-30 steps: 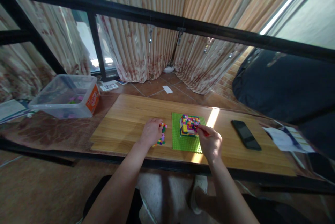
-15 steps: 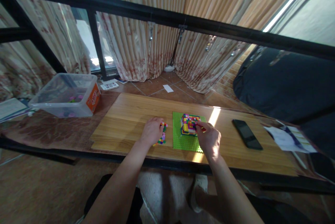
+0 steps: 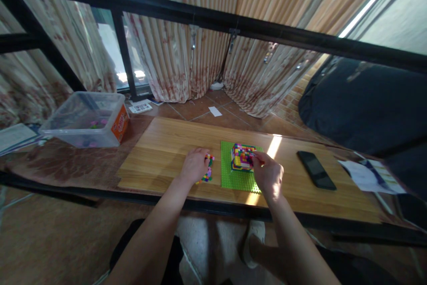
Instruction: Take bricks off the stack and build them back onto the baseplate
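My left hand (image 3: pixel 194 166) rests on the wooden board with its fingers curled down beside a loose cluster of small coloured building bricks (image 3: pixel 209 173). The undersides of these fingers are hidden, so their grip does not show. On the green baseplate (image 3: pixel 230 182) stands a multicoloured brick structure (image 3: pixel 242 160), box-like, with a recess in its top. My right hand (image 3: pixel 268 174) is at the right side of this structure, thumb and forefinger pinched together by its top edge. Whatever lies between those fingertips is too small to make out.
A clear plastic box (image 3: pixel 83 138) with an orange label and a few bricks inside stands at the left. Right of the baseplate lies a black phone (image 3: pixel 316 170); papers (image 3: pixel 362 176) are beyond it. A black metal rail (image 3: pixel 213 17) crosses behind the wooden board (image 3: pixel 167 136).
My right hand has drawn slightly right, its fingertips moving from the recess towards the structure's right edge. My left hand stays beside the loose bricks. The whole view has shifted a little.
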A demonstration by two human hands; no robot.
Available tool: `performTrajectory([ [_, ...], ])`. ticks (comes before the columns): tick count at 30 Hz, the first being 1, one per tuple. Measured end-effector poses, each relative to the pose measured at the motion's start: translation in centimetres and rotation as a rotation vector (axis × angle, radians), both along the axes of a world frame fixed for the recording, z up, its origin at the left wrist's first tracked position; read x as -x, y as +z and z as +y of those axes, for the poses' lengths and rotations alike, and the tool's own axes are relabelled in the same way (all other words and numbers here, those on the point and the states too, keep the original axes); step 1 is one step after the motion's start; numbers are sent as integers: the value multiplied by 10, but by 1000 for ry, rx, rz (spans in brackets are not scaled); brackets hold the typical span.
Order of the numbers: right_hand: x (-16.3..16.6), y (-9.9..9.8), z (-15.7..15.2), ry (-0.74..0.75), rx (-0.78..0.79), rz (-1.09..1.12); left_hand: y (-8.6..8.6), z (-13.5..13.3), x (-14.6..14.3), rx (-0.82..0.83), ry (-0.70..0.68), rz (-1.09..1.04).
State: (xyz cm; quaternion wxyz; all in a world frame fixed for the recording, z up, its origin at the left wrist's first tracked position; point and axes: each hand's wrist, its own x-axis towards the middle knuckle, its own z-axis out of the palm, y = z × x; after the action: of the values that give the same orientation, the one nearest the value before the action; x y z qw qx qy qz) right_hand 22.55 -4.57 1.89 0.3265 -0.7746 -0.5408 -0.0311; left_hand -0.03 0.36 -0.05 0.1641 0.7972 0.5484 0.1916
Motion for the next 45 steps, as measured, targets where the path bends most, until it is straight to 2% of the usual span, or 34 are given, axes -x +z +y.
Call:
performTrajectory([
  [8, -4, -5, 5, -3, -86, 299, 0, 0, 0, -8, -3, 8],
  [15, -6, -11, 11, 47, -176, 716, 1, 0, -1, 1, 1, 13],
  [18, -6, -10, 12, 56, -191, 788, 0, 0, -1, 2, 1, 19],
  [24, -6, -11, 15, 27, -178, 849, -2, 0, -1, -6, 5, 4],
  [31, -11, -12, 18, -4, -138, 777, -4, 0, -1, -26, -4, 4],
  [40, -9, -14, 15, 19, -163, 823, -3, -1, -4, -10, -1, 14],
  [42, -5, -15, 9, -2, -224, 757, -3, -1, -4, -19, -6, 11],
  [45, 15, -15, -5, -4, -295, 544, -4, -1, -4, -27, -24, 6],
])
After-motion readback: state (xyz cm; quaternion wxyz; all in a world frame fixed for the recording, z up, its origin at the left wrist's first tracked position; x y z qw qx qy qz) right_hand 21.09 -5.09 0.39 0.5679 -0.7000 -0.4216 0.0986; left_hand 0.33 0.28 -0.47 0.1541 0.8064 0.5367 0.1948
